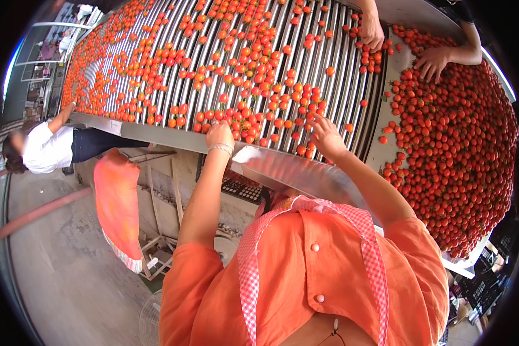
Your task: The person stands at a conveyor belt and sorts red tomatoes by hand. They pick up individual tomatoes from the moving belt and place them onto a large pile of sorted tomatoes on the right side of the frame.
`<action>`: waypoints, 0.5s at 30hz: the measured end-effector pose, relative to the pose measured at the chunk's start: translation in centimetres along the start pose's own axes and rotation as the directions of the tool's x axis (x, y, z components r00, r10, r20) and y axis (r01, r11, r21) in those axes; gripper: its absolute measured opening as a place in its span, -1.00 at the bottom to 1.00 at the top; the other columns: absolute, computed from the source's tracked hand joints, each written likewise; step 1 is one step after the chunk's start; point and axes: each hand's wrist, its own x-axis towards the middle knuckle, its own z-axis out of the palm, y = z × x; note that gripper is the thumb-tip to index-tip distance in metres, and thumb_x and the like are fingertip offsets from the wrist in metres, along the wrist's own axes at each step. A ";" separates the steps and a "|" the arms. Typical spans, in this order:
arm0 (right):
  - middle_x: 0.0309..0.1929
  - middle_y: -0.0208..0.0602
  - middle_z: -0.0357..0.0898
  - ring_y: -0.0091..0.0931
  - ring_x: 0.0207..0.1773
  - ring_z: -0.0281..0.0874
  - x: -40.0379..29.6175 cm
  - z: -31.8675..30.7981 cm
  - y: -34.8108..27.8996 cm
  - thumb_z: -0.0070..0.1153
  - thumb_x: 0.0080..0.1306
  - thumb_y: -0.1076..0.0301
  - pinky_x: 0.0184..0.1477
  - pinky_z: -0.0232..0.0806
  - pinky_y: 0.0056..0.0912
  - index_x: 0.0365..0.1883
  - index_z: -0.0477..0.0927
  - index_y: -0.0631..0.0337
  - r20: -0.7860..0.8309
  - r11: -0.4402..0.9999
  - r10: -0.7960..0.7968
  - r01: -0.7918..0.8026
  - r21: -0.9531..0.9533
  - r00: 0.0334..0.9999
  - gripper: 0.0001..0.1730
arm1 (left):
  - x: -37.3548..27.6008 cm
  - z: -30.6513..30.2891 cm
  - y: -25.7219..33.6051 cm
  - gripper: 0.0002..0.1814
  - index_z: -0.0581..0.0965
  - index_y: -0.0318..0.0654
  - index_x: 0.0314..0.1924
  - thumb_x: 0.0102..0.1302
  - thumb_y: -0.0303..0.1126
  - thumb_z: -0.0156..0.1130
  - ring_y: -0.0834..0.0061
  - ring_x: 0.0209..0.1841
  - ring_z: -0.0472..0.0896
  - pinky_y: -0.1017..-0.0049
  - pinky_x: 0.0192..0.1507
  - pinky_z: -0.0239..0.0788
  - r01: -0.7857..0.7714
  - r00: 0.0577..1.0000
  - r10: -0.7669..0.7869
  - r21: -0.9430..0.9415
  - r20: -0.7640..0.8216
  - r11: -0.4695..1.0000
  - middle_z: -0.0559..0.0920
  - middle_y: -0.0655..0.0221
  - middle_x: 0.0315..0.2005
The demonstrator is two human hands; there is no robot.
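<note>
Many small red and orange cherry tomatoes (245,113) lie scattered across a conveyor of metal rollers (344,97). At the conveyor's near edge is my left hand (219,133), a bracelet on its wrist and its fingers curled down among the tomatoes. Whether it grips one is hidden by the back of the hand. My right hand (328,137) reaches over the near rollers farther to the right. Its fingers are spread beside a small cluster of tomatoes (309,108), and nothing shows in its grasp.
A metal side rail (281,166) borders the rollers. To the right, a big heap of tomatoes (454,151) covers a metal feed tray (374,147). Across from me, another person's hands (372,34) work there. Another person (47,145) stands far left. An orange-covered chair (119,207) stands behind left.
</note>
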 end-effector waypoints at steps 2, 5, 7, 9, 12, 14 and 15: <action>0.41 -0.14 0.03 -0.23 0.47 -0.10 2.6 0.2 -1.6 0.10 0.24 0.25 0.43 -0.11 -0.13 0.34 0.17 0.07 0.013 0.999 0.023 -0.023 -0.034 1.000 -0.29 | 0.1 0.6 -0.2 -0.92 0.51 -0.13 -0.32 0.15 -0.40 0.13 0.11 -0.23 0.61 0.19 -0.17 0.48 0.017 0.999 -0.022 -0.125 -0.041 0.992 0.59 0.17 -0.26; 0.47 -0.25 -0.09 -0.32 0.53 -0.29 4.4 1.6 -1.7 0.02 0.30 0.08 0.49 -0.33 -0.11 0.39 0.12 0.01 0.112 0.991 -0.011 0.026 -0.128 0.994 -0.28 | -0.1 0.4 0.1 -0.94 0.49 -0.15 -0.36 0.13 -0.43 0.16 0.09 -0.23 0.60 0.16 -0.17 0.47 -0.014 0.997 0.000 -0.185 -0.075 0.983 0.57 0.19 -0.24; 0.48 -0.32 -0.09 -0.37 0.54 -0.30 4.9 2.0 -0.8 -0.05 0.33 0.01 0.50 -0.40 -0.11 0.39 0.13 0.00 0.173 0.972 -0.080 0.116 -0.205 0.982 -0.30 | 0.2 0.8 -0.6 -0.88 0.54 -0.15 -0.27 0.14 -0.44 0.18 0.17 -0.28 0.63 0.22 -0.20 0.47 -0.051 0.991 0.005 -0.344 -0.135 0.938 0.61 0.20 -0.33; 0.48 -0.39 -0.06 -0.47 0.54 -0.31 4.5 1.9 -0.1 -0.10 0.36 0.01 0.50 -0.44 -0.09 0.37 0.17 -0.03 0.148 0.981 -0.039 0.066 -0.182 0.988 -0.36 | 0.6 1.6 -1.4 -0.84 0.55 -0.15 -0.21 0.16 -0.44 0.18 0.27 -0.33 0.64 0.27 -0.22 0.47 -0.067 0.982 -0.058 -0.614 -0.182 0.787 0.64 0.23 -0.39; 0.46 -0.30 -0.04 -0.35 0.53 -0.28 3.7 2.0 1.9 -0.03 0.32 0.09 0.49 -0.40 -0.06 0.37 0.18 -0.08 0.010 0.958 0.210 -0.204 -0.200 0.978 -0.35 | 2.1 -0.6 -1.0 -0.86 0.56 -0.20 -0.31 0.26 -0.30 0.15 0.55 -0.47 0.58 0.53 -0.41 0.40 0.331 0.925 -0.200 -0.944 0.322 0.010 0.64 0.40 -0.47; 0.46 -0.14 -0.08 -0.16 0.50 -0.22 2.6 2.0 3.2 -0.01 0.30 0.11 0.47 -0.32 -0.04 0.37 0.17 -0.09 -0.133 0.938 0.326 -0.337 -0.074 0.936 -0.34 | 3.6 -2.2 0.1 -0.84 0.54 -0.17 -0.35 0.27 -0.26 0.17 0.60 -0.57 0.51 0.62 -0.55 0.30 0.455 0.821 -0.073 -0.726 0.566 -0.515 0.60 0.43 -0.53; 0.45 -0.05 -0.10 -0.10 0.49 -0.19 2.2 1.8 3.3 0.04 0.28 0.16 0.45 -0.25 -0.03 0.37 0.16 -0.06 -0.155 0.927 0.373 -0.376 0.008 0.915 -0.32 | 4.9 -2.3 0.0 -0.83 0.53 -0.16 -0.35 0.27 -0.24 0.19 0.63 -0.61 0.48 0.67 -0.62 0.23 0.464 0.815 -0.001 -0.653 0.580 -0.598 0.58 0.44 -0.54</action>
